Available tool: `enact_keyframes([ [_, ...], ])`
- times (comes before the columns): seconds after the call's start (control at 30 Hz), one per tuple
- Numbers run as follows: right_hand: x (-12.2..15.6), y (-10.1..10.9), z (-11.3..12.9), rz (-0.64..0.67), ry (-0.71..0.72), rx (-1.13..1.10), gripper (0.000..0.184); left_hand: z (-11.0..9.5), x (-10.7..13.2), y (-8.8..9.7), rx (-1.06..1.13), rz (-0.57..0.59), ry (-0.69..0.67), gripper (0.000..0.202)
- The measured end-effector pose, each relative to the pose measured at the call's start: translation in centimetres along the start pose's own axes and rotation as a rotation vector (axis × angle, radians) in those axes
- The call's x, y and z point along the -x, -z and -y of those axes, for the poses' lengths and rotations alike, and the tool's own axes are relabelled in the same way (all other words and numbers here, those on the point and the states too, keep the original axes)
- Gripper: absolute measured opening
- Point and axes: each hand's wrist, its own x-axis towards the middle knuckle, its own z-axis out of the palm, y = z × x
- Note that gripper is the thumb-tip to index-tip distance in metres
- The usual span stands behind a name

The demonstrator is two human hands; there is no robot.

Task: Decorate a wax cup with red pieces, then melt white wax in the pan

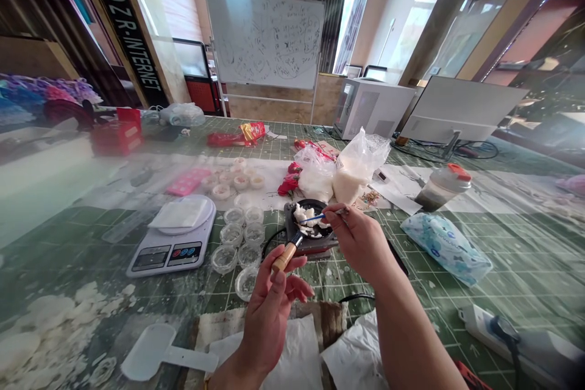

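A small black pan (311, 202) rests on a dark hot plate (320, 248), with white lumps (307, 214) and flakes inside it. My left hand (270, 301) grips the pan's wooden handle (284, 257) between thumb and forefinger, the other fingers loosely curled. Over the pan's right side, my right hand (356, 237) pinches a thin blue stick (314, 217) whose tip reaches among the white lumps. Just left of the hot plate stand several small clear round cups (231, 234).
A kitchen scale (168, 250) with white paper on it stands left. Behind the pan are bags of white material (354, 170). At right lie a blue wipes pack (445, 247), a shaker bottle (442, 186) and a power strip (487, 330). A white scoop (150, 350) lies front left.
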Motion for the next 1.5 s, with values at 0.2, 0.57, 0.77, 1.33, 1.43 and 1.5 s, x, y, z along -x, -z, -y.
enact_keyframes([
  [0.2,-0.2,-0.5,-0.1,-0.112,-0.028,-0.039,0.023,0.0,-0.1,0.0,-0.004,-0.001,0.004,0.033],
  [0.57,-0.3,0.0,-0.5,-0.157,-0.062,0.092,0.024,0.0,0.0,0.1,-0.007,0.004,-0.002,0.032],
  [0.77,0.2,0.8,-0.1,-0.108,-0.077,0.067,0.024,0.0,-0.3,0.1,-0.006,-0.011,-0.002,0.033],
  [1.33,0.9,1.7,0.7,0.037,-0.024,0.011,0.022,0.1,-0.6,0.2,0.003,-0.062,0.001,0.034],
  [1.43,1.1,2.1,0.5,-0.018,-0.056,-0.016,0.022,0.2,-0.6,0.2,-0.002,-0.054,-0.002,0.034],
  [1.5,1.3,2.3,0.4,0.015,-0.054,-0.015,0.023,0.3,-0.7,0.3,-0.001,-0.048,-0.006,0.033],
])
